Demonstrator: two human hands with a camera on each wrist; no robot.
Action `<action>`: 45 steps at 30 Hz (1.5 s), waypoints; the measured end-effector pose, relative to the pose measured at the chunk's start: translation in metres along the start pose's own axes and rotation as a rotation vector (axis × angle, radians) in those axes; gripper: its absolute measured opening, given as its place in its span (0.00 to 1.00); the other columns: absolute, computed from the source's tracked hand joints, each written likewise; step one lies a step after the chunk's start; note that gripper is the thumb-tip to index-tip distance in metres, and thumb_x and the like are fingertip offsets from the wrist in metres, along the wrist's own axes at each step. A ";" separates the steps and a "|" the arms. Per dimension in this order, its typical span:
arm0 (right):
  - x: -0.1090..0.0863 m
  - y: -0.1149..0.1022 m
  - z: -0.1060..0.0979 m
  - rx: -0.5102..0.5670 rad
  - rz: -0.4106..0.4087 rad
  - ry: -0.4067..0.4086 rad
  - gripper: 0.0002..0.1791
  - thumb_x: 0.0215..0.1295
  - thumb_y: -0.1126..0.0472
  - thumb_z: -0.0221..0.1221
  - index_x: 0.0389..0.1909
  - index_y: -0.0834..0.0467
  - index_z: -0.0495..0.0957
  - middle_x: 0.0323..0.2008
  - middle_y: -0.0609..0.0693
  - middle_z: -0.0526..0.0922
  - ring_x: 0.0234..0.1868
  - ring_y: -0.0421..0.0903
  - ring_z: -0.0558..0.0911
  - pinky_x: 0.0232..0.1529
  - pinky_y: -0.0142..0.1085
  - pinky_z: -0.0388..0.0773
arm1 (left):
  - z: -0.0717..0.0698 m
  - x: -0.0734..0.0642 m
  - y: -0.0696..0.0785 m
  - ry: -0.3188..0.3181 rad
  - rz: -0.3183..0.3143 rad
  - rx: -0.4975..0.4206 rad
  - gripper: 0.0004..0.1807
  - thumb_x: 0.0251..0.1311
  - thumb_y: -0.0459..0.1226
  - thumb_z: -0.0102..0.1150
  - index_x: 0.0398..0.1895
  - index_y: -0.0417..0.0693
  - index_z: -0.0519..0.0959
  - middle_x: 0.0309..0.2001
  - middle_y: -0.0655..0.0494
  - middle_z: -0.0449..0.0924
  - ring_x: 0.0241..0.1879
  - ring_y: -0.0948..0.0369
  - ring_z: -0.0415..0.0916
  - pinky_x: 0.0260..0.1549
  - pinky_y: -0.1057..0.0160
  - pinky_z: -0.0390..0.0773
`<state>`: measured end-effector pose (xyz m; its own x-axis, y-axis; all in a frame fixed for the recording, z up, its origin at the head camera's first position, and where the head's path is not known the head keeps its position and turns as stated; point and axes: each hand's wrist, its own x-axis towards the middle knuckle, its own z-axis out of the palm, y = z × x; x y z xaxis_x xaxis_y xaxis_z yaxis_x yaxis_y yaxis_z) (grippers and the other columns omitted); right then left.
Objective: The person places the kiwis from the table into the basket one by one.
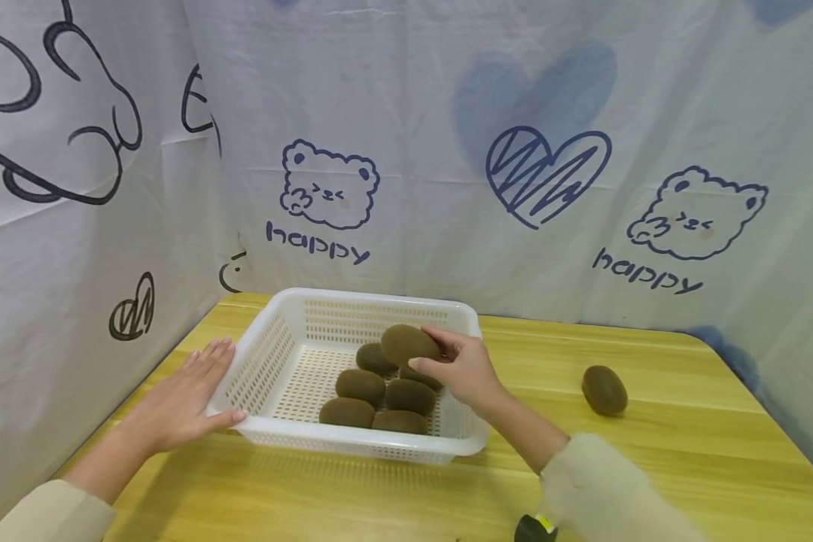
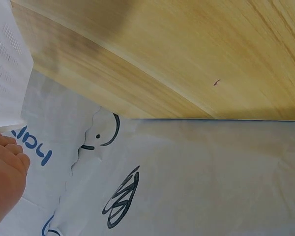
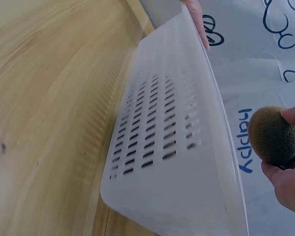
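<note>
A brown kiwifruit [image 1: 406, 345] is pinched between the thumb and fingers of my right hand [image 1: 466, 370], above the right part of a white plastic basket [image 1: 257, 376]. In the right wrist view the same kiwifruit [image 3: 273, 135] shows beside the basket's slotted wall [image 3: 157, 128]. Under it in the basket lie several more kiwifruits [image 1: 360, 386], one partly hidden by the hand. My left hand [image 1: 183, 399] rests against the basket's left rim, fingers straight along the outside and thumb at the front corner. Only part of the left hand [image 2: 7, 177] appears in the left wrist view.
Another kiwifruit [image 1: 604, 390] lies on the wooden table [image 1: 684, 436] to the right of the basket. A printed cloth [image 1: 433, 188] hangs behind the table and along its left side. A small dark object [image 1: 534, 529] sits by the right sleeve at the bottom.
</note>
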<state>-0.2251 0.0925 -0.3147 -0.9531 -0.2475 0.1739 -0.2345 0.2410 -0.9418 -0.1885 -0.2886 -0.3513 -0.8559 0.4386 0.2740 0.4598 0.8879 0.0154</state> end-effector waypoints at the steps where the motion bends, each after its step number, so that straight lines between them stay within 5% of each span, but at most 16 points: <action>1: 0.000 -0.001 0.004 0.012 -0.001 -0.015 0.29 0.55 0.66 0.62 0.60 0.66 0.69 0.57 0.63 0.75 0.54 0.54 0.78 0.50 0.37 0.80 | 0.000 0.000 0.000 -0.001 0.000 0.001 0.50 0.56 0.57 0.52 0.69 0.28 0.49 0.68 0.30 0.52 0.69 0.39 0.50 0.61 0.82 0.19; 8: 0.008 -0.004 0.030 0.001 -0.052 -0.113 0.29 0.54 0.66 0.62 0.59 0.67 0.69 0.57 0.63 0.75 0.52 0.55 0.80 0.49 0.35 0.80 | 0.000 0.000 0.000 -0.003 -0.005 -0.003 0.50 0.56 0.57 0.51 0.69 0.28 0.49 0.68 0.29 0.52 0.70 0.40 0.48 0.61 0.82 0.19; 15: 0.013 -0.005 0.059 -0.045 -0.016 -0.190 0.30 0.54 0.63 0.64 0.59 0.64 0.71 0.57 0.59 0.76 0.50 0.50 0.80 0.47 0.34 0.80 | 0.001 -0.001 -0.001 0.002 -0.002 0.000 0.50 0.56 0.58 0.51 0.68 0.28 0.49 0.68 0.29 0.52 0.69 0.40 0.50 0.61 0.82 0.19; 22: 0.020 -0.001 0.087 -0.147 -0.087 -0.268 0.28 0.52 0.63 0.65 0.56 0.65 0.73 0.55 0.59 0.78 0.50 0.49 0.80 0.47 0.30 0.79 | 0.003 -0.002 -0.002 0.002 -0.004 -0.004 0.50 0.57 0.57 0.51 0.69 0.28 0.49 0.68 0.30 0.51 0.71 0.42 0.46 0.62 0.81 0.19; 31: 0.029 -0.001 0.118 -0.337 -0.070 -0.393 0.28 0.53 0.60 0.66 0.57 0.59 0.74 0.56 0.52 0.78 0.58 0.45 0.75 0.55 0.27 0.73 | 0.002 -0.002 -0.001 0.003 -0.009 -0.018 0.50 0.56 0.57 0.51 0.68 0.28 0.49 0.68 0.29 0.52 0.71 0.41 0.46 0.62 0.81 0.19; 40: 0.040 -0.003 0.132 -0.561 -0.130 -0.546 0.25 0.56 0.60 0.63 0.56 0.59 0.75 0.56 0.48 0.79 0.58 0.40 0.75 0.55 0.22 0.70 | 0.003 -0.002 0.000 0.007 -0.017 -0.025 0.50 0.56 0.57 0.52 0.68 0.28 0.49 0.68 0.29 0.52 0.69 0.40 0.49 0.61 0.82 0.19; 45: 0.040 -0.003 0.134 -0.574 -0.116 -0.567 0.22 0.58 0.61 0.61 0.55 0.59 0.76 0.55 0.49 0.79 0.58 0.42 0.75 0.55 0.23 0.71 | 0.002 -0.001 0.001 0.004 -0.020 -0.026 0.50 0.57 0.57 0.51 0.69 0.28 0.49 0.68 0.30 0.51 0.70 0.41 0.47 0.61 0.82 0.19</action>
<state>-0.2367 -0.0435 -0.3430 -0.7114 -0.7005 -0.0557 -0.5335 0.5900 -0.6060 -0.1881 -0.2877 -0.3537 -0.8642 0.4201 0.2769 0.4485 0.8926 0.0458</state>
